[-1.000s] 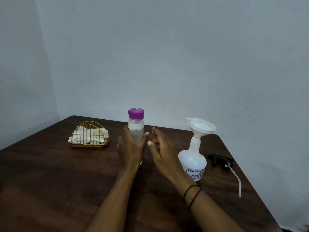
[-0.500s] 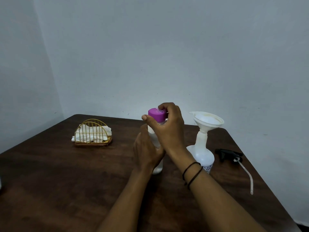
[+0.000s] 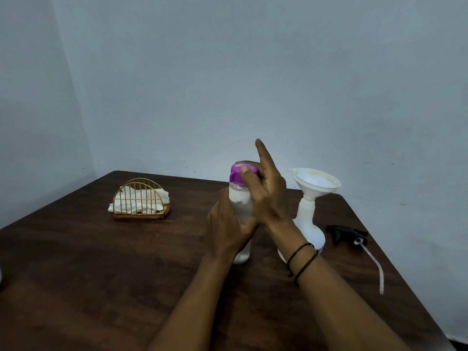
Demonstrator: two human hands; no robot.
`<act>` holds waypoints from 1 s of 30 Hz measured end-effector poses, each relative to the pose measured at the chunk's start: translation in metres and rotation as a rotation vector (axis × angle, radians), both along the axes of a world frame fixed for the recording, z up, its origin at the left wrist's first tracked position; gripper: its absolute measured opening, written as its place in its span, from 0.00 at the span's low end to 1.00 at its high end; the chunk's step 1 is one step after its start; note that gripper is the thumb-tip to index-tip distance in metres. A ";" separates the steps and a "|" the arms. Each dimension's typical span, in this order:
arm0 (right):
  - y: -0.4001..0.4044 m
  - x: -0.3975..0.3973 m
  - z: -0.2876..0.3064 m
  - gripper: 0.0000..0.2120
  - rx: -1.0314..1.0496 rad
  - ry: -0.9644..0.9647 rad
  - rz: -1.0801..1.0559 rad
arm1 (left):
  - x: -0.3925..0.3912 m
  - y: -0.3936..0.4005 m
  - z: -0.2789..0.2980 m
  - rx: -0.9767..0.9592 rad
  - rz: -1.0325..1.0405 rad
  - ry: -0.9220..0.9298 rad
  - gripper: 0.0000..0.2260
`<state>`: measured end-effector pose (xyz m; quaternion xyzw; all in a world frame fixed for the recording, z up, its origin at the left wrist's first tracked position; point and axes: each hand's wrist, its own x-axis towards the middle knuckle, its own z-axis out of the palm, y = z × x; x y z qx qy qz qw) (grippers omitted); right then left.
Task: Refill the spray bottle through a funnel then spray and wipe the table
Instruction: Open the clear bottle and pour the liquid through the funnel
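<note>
Two hands are busy at one bottle in the middle of the brown table [image 3: 76, 274]. The left hand [image 3: 228, 229] is wrapped round the side of the clear bottle [image 3: 240, 206] and holds it standing up on the wood. The right hand [image 3: 266, 196] is at the purple cap [image 3: 238, 173]; its thumb presses on the cap, one finger sticks straight up, and I cannot tell if the other fingers grip the cap. Two thin black bands [image 3: 302, 262] go round the right wrist. The clear bottle looks cloudy and white inside. Just to the right of it stands the white spray bottle [image 3: 310, 224], round at the bottom with a thin neck. A white funnel [image 3: 316, 182] sits in its neck, wide end up. The right arm hides most of the label, so no words can be read. Farther right lies the black spray top [image 3: 347, 234] on its side, and its long pale tube [image 3: 374, 264] runs toward the right edge of the table. Far to the left, well apart from the hands, a gold wire holder [image 3: 139, 198] keeps white napkins [image 3: 157, 198]. The table has lots of bare wood in front and on the left. The back edge of the table meets a plain pale wall [image 3: 253, 72].
</note>
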<state>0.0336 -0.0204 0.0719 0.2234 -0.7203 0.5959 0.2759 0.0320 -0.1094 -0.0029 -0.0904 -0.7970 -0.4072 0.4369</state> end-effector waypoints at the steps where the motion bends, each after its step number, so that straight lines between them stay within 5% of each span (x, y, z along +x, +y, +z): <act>1: -0.002 0.002 0.001 0.40 0.056 0.002 -0.009 | -0.001 0.000 0.000 -0.013 0.012 -0.001 0.32; 5: -0.012 0.006 -0.004 0.36 0.130 0.071 -0.181 | -0.005 -0.002 -0.004 -0.094 0.076 -0.045 0.29; 18: -0.008 0.006 -0.004 0.31 0.029 -0.004 -0.054 | -0.002 -0.002 -0.001 -0.011 0.015 0.028 0.26; 30: -0.011 0.007 -0.005 0.30 0.042 0.016 -0.189 | -0.004 -0.002 -0.002 -0.043 -0.002 0.032 0.27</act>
